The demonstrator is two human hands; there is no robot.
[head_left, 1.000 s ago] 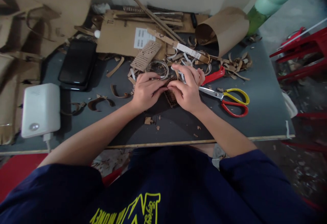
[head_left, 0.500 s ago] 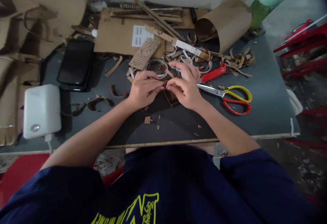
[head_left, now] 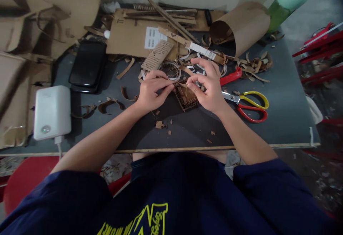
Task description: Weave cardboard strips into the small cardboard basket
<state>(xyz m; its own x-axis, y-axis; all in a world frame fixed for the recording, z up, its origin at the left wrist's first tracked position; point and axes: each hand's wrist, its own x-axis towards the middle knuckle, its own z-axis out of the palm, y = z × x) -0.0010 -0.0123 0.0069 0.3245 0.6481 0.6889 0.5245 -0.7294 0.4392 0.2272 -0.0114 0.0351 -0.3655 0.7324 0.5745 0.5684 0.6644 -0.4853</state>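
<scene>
Two sides of a brown cardboard piece with a raised, porous corrugated border show at the centre of the frame, lying on the dark grey tabletop, and they meet in a near corner that points toward the bottom edge. Judging by that, the work looks partway along: the border stands along both visible sides, but the far and right sides are hidden by the fingers, so how much remains there cannot be told. One thin tan cardboard strip, raised above the brown piece and not lying flat on it, suggests that this part is unfinished. The right hand pinches the strip between thumb and forefinger, its other fingers spread loosely above. The left hand has thumb and fingertips close together at the far left corner of the brown piece; whether they grip the strip or the border is too small to tell. The hands are near each other but apart, with the strip between them. Plenty of loose, curled brown cardboard strips lie at the right of the frame (quite a tangle), above the scissors with one yellow and one red handle.
</scene>
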